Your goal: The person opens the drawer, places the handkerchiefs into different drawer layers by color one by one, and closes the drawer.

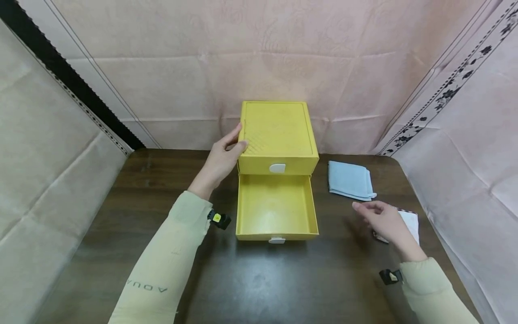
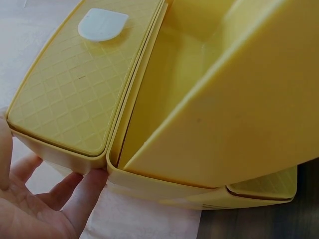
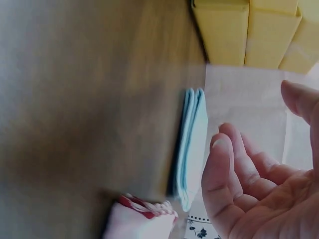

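Observation:
A yellow drawer box (image 1: 279, 128) stands at the back of the table, with a pulled-out drawer (image 1: 277, 202) below its top one. The open drawer's smooth inside shows, and a white tab sits on its front. My left hand (image 1: 221, 159) rests on the box's upper left edge, thumb on the top and fingers against the side. In the left wrist view, its fingers (image 2: 92, 191) press the side wall beside the top drawer. My right hand (image 1: 384, 220) hovers right of the box, fingers loosely bent and holding nothing. Just beyond it lies a folded light blue cloth (image 1: 350, 180).
A white folded cloth (image 1: 410, 222) with a dark red patterned edge lies partly hidden under the right hand. The dark wooden table (image 1: 259, 283) is bordered by pale cloth hangings (image 1: 182, 90) at the back and sides. Another drawer front (image 2: 266, 184) shows below the open drawer.

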Available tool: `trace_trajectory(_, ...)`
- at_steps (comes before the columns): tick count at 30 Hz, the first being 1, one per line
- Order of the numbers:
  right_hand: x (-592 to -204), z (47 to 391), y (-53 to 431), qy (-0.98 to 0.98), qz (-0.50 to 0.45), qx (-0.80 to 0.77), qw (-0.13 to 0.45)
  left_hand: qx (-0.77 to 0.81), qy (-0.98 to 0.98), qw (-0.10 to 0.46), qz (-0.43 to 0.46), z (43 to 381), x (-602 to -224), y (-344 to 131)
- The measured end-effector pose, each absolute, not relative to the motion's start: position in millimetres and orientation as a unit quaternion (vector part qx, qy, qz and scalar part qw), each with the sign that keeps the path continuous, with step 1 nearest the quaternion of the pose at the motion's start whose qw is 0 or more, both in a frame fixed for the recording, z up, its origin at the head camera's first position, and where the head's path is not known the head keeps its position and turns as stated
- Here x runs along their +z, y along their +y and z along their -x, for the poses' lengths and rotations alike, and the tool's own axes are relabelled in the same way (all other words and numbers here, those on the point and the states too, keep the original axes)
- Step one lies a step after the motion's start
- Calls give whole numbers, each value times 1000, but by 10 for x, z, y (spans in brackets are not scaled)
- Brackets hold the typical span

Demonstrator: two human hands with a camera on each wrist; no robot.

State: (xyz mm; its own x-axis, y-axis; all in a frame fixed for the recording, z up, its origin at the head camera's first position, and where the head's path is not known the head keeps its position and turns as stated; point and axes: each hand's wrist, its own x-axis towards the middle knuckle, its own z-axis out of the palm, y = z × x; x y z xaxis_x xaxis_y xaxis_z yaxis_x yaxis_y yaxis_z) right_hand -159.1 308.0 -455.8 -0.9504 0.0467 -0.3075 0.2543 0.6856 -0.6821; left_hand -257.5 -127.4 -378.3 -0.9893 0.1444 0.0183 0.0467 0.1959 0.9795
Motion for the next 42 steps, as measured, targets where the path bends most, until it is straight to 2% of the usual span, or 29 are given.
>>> trace_trajectory(10, -4469, 1967, 3265, 904, -99, -410, 68, 624, 778, 41, -63, 2458, -3551, -1212)
trace_trajectory(18, -4626, 2319, 3370, 868, -148, -464, 99, 629, 774, 39, -61, 2586, -3762, -1248)
trace_trajectory(25, -4866, 2559, 3318, 872, -168, -449, 94, 626, 777, 27, -60, 2597, -3834, -1269)
trace_trajectory(36, -5059, 2685, 3276, 886, -224, -399, 74, 627, 776, 33, -54, 2583, -3837, -1290)
trace_trajectory(42, -5026, 2697, 3251, 895, -233, -366, 104, 622, 780, 42, -55, 2504, -3694, -1259)
